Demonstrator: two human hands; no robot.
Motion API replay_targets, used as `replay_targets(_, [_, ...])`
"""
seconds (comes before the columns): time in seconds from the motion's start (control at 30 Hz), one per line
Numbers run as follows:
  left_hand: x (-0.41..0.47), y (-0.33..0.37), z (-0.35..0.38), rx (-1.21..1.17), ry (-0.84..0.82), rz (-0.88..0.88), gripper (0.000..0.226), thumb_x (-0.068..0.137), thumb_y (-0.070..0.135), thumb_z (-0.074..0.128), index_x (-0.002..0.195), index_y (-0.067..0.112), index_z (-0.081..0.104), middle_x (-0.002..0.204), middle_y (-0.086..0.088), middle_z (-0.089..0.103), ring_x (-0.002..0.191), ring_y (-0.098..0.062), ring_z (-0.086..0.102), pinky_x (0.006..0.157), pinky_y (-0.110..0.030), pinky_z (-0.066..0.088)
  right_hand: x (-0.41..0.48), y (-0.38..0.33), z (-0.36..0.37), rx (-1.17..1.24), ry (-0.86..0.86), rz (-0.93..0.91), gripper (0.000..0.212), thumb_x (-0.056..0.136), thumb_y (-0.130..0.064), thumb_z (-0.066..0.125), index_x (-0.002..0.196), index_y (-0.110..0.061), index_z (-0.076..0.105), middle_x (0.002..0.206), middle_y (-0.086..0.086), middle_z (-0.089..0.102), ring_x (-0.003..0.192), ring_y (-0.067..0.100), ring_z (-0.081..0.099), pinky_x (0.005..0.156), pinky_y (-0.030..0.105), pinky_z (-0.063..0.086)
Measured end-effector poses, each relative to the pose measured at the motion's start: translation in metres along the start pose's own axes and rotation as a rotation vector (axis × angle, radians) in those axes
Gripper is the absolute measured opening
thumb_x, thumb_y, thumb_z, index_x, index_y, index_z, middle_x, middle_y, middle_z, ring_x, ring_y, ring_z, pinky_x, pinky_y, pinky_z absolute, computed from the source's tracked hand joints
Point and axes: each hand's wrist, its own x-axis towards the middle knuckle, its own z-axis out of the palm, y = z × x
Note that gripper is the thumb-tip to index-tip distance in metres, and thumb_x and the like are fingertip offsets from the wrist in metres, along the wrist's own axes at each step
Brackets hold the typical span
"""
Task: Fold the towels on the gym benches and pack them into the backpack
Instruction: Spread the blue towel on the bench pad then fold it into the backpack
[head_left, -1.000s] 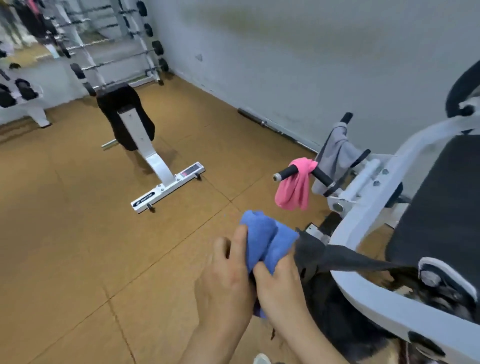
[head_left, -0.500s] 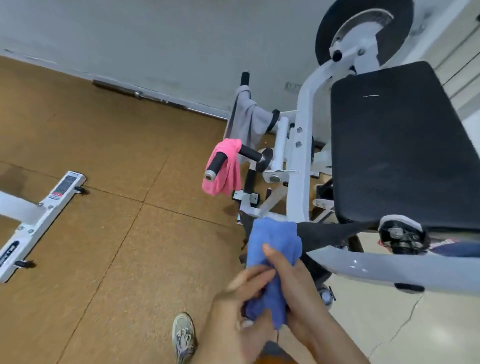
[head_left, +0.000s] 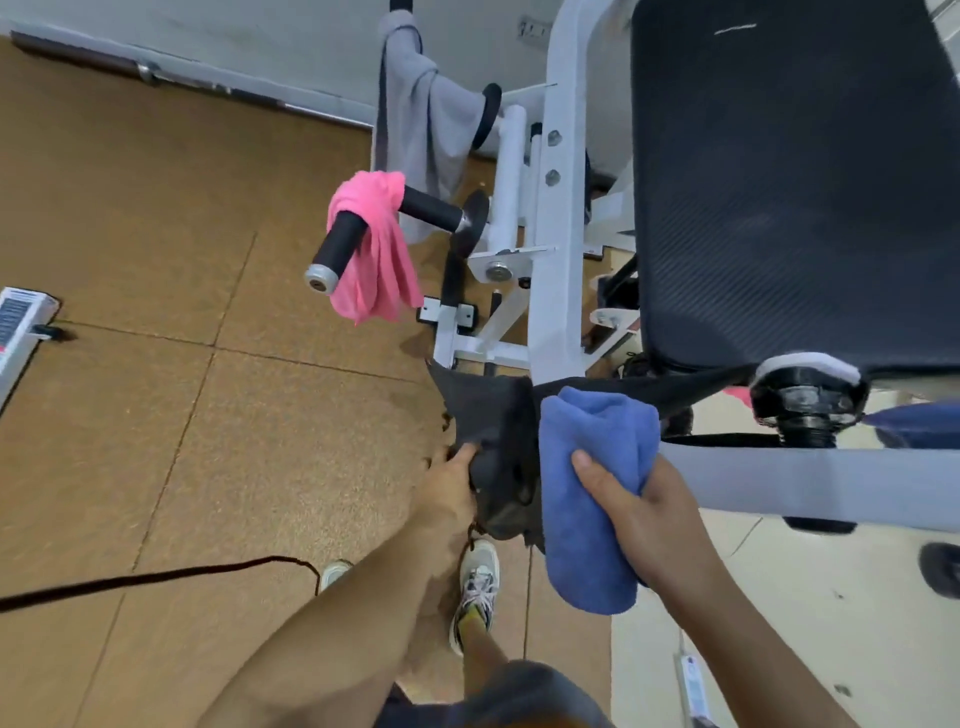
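My right hand (head_left: 636, 499) grips a folded blue towel (head_left: 592, 478), held upright just right of the black backpack (head_left: 498, 431). The backpack hangs by its strap from the white bench frame (head_left: 556, 218). My left hand (head_left: 452, 486) clutches the backpack's left edge. A pink towel (head_left: 376, 254) is draped over a black padded handle (head_left: 340, 241). A grey towel (head_left: 423, 119) hangs on the frame farther back. Inside of the backpack is hidden.
The black bench pad (head_left: 789, 182) fills the upper right. A grey bar of the machine (head_left: 810, 483) crosses just right of my right hand. A barbell (head_left: 145, 70) lies along the wall. Another bench's white foot (head_left: 21, 327) is at the left edge. A black cord (head_left: 156, 574) runs across the brown floor.
My view tilted down and closer to the bench. My left hand let go of the blue towel and took hold of the backpack's edge; my right hand alone holds the towel now.
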Motion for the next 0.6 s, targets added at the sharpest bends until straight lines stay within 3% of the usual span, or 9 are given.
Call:
replay_targets(0.1, [-0.004,0.013,-0.012,0.009,0.088,0.115,0.027,0.096,0.013,0.049,0.122,0.010,0.052,0.113,-0.008,0.061,0.088,-0.007,0.062,0.070,-0.020,0.042,0.008,0.014,-0.007,-0.131,-0.131,-0.011,0.015,0.085,-0.029,0.072,0.093,-0.033,0.059,0.082,-0.012,0.066,0.077,0.000,0.067,0.060,0.011,0.049])
replay_targets(0.17, [-0.023,0.015,-0.030,-0.026,0.129,0.041,0.020,0.095,0.015,0.052,0.115,0.013,0.053,0.102,-0.006,0.065,0.084,-0.009,0.066,0.066,-0.022,0.046,0.004,0.019,-0.009,-0.242,-0.214,-0.081,0.021,0.085,-0.022,0.072,0.099,-0.030,0.058,0.092,-0.008,0.063,0.085,0.003,0.064,0.068,0.010,0.048])
replay_targets(0.2, [-0.035,0.015,-0.045,-0.012,0.173,-0.039,0.015,0.092,0.023,0.057,0.106,0.018,0.055,0.093,-0.004,0.068,0.083,-0.019,0.067,0.063,-0.027,0.045,0.000,0.021,-0.007,-0.286,-0.267,-0.102,0.033,0.083,-0.022,0.071,0.110,-0.031,0.055,0.106,-0.007,0.060,0.096,0.002,0.060,0.075,0.008,0.045])
replay_targets(0.27, [-0.065,0.022,-0.082,-0.104,0.329,-0.130,0.015,0.080,0.034,0.066,0.082,0.023,0.055,0.069,0.002,0.064,0.068,-0.022,0.062,0.052,-0.029,0.038,-0.012,0.021,0.001,-0.321,-0.364,-0.119,0.086,0.073,-0.030,0.075,0.143,-0.041,0.027,0.143,-0.017,0.037,0.131,0.001,0.039,0.103,0.015,0.036])
replay_targets(0.33, [-0.097,0.047,-0.124,-0.293,0.512,-0.085,0.020,0.069,0.033,0.071,0.067,0.020,0.056,0.055,0.004,0.059,0.056,-0.016,0.057,0.049,-0.030,0.039,-0.020,0.011,0.014,-0.297,-0.391,-0.226,0.115,0.064,-0.045,0.077,0.146,-0.054,-0.002,0.157,-0.023,0.014,0.144,-0.001,0.017,0.117,0.034,0.027])
replay_targets(0.37, [-0.110,0.061,-0.143,-0.342,0.588,-0.015,0.023,0.065,0.033,0.071,0.064,0.017,0.056,0.053,0.002,0.057,0.054,-0.017,0.056,0.051,-0.032,0.041,-0.025,0.001,0.021,-0.274,-0.386,-0.275,0.120,0.059,-0.052,0.078,0.144,-0.057,-0.005,0.158,-0.023,0.013,0.145,0.000,0.017,0.117,0.039,0.027])
replay_targets(0.43, [-0.132,0.092,-0.178,-0.374,0.612,0.144,0.031,0.063,0.035,0.071,0.061,0.011,0.052,0.053,-0.001,0.054,0.053,-0.018,0.051,0.051,-0.034,0.040,-0.034,-0.023,0.032,-0.102,-0.334,-0.259,0.120,0.049,-0.060,0.082,0.142,-0.061,0.006,0.148,-0.027,0.035,0.136,-0.002,0.038,0.109,0.038,0.040])
replay_targets(0.53, [-0.143,0.121,-0.216,-0.358,0.479,0.293,0.038,0.068,0.036,0.078,0.060,0.009,0.052,0.053,0.001,0.054,0.052,-0.014,0.048,0.052,-0.033,0.039,-0.039,-0.059,0.031,0.219,-0.248,-0.216,0.095,0.051,-0.045,0.089,0.127,-0.055,0.033,0.114,-0.037,0.059,0.107,-0.013,0.058,0.089,0.018,0.052])
replay_targets(0.6, [-0.150,0.129,-0.232,-0.422,0.362,0.376,0.039,0.075,0.030,0.076,0.063,0.003,0.051,0.053,0.001,0.046,0.051,-0.009,0.040,0.052,-0.031,0.034,-0.035,-0.078,0.024,0.326,-0.194,-0.262,0.071,0.056,-0.037,0.087,0.118,-0.035,0.051,0.102,-0.020,0.069,0.093,-0.009,0.064,0.078,0.015,0.054])
